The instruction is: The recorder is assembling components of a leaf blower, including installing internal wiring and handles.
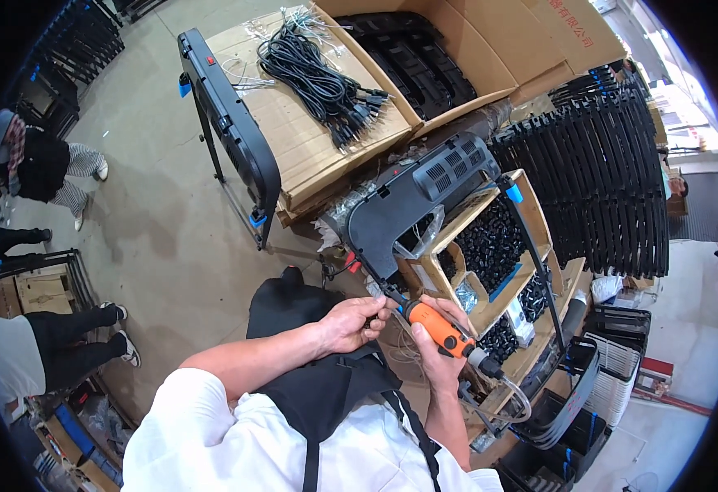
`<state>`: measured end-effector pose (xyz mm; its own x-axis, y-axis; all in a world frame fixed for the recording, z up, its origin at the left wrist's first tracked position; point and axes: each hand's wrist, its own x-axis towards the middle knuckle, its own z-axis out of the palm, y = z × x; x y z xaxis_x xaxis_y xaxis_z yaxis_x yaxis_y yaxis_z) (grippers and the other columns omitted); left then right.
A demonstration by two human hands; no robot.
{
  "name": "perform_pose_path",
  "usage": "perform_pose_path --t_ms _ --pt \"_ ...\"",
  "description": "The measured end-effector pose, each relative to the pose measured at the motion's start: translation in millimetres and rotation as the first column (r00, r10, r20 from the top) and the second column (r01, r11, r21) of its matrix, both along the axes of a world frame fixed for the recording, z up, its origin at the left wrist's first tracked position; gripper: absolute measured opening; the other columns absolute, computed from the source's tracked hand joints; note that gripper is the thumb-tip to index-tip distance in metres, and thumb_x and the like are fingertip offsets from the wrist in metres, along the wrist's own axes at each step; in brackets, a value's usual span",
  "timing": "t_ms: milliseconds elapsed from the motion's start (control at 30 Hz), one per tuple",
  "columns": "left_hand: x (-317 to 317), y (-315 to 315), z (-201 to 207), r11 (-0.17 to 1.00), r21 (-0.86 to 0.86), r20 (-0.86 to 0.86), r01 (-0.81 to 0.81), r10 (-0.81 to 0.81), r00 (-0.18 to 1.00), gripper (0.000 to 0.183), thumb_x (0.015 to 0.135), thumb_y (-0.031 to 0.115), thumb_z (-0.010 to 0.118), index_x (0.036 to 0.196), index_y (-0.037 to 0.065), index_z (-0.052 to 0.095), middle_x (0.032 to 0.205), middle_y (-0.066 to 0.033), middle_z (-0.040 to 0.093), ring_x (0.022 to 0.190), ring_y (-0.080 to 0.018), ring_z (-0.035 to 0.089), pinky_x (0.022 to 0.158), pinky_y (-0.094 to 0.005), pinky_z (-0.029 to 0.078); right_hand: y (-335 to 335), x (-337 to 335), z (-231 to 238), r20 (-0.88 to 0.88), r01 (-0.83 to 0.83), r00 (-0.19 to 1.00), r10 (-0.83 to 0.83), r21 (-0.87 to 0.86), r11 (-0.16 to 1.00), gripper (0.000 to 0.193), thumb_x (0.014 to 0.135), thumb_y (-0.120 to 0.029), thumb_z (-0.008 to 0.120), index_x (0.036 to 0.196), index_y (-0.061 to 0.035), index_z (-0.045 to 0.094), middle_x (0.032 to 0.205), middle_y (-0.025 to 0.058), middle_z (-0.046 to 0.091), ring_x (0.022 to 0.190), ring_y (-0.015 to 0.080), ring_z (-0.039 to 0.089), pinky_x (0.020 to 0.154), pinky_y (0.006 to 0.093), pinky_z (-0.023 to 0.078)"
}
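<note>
My right hand [440, 366] is wrapped around an orange and black power screwdriver [438, 328], with a clear hose at its rear end. The tool lies tilted, its nose toward the lower end of a black plastic frame [375, 231]. Beside that nose, my left hand [351, 325] has its fingers curled and pinched together; what they hold, if anything, is too small to make out. The frame has vents, and a black leg with a blue clip [513, 193] rises from its far end. My fingers partly hide the tool's tip.
A wooden bin [546, 232] of small black parts stands right of the frame. Bundled black power cords [318, 78] lie on a cardboard box beyond. Another black frame [232, 123] leans there. Stacked black tubes [593, 176] stand at right. Other people [47, 168] are at left.
</note>
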<state>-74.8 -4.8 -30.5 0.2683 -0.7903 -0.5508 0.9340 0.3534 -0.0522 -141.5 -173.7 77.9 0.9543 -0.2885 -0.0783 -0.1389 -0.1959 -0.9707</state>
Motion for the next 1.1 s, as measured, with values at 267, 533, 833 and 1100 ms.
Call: perform_pose_path --t_ms 267,533,833,1100 --pt "49.6 44.4 -41.2 0.693 0.556 0.767 -0.459 -0.214 0.605 0.035 0.108 0.020 0.054 0.137 0.001 0.059 0.078 -0.0012 0.058 0.067 -0.0116 0.053 0.063 -0.0297 0.046 1.9 23.9 -12.6 -0.022 -0.034 0.999 0.031 -0.133 0.991 0.053 0.088 0.001 0.078 0.136 -0.0009 0.056 0.131 0.0190 0.069 0.122 0.0251 0.067 0.110 0.0401 0.052" --pt "108.6 30.2 -29.7 0.498 0.752 0.645 -0.433 -0.693 0.323 0.063 0.104 0.024 0.055 0.161 0.004 0.034 0.104 -0.0379 0.069 0.102 -0.0549 0.066 0.092 -0.0610 0.050 9.2 35.2 -17.4 -0.054 -0.084 0.996 0.076 -0.181 0.980 0.052 0.087 0.001 0.078 0.134 -0.0004 0.056 0.130 0.0189 0.070 0.118 0.0242 0.069 0.107 0.0393 0.054" --pt "107.1 34.5 -28.9 0.569 0.689 0.724 -0.449 -0.529 0.442 0.046 0.106 0.022 0.056 0.144 -0.002 0.050 0.086 -0.0232 0.072 0.083 -0.0353 0.072 0.080 -0.0445 0.056 15.3 52.0 -0.2 -0.166 -0.216 0.972 0.164 -0.373 0.902 0.044 0.084 0.000 0.079 0.126 0.0008 0.064 0.125 0.0176 0.072 0.113 0.0235 0.071 0.103 0.0372 0.056" --pt "89.3 53.3 -30.4 0.937 0.221 0.515 -0.271 0.124 0.848 0.027 0.109 0.030 0.062 0.113 0.003 0.067 0.095 -0.0071 0.075 0.074 -0.0094 0.065 0.060 -0.0233 0.046 2.6 51.2 -18.8 -0.145 -0.217 0.974 0.177 -0.338 0.916 0.040 0.084 -0.002 0.080 0.121 0.0000 0.066 0.126 0.0178 0.072 0.114 0.0243 0.071 0.102 0.0377 0.056"
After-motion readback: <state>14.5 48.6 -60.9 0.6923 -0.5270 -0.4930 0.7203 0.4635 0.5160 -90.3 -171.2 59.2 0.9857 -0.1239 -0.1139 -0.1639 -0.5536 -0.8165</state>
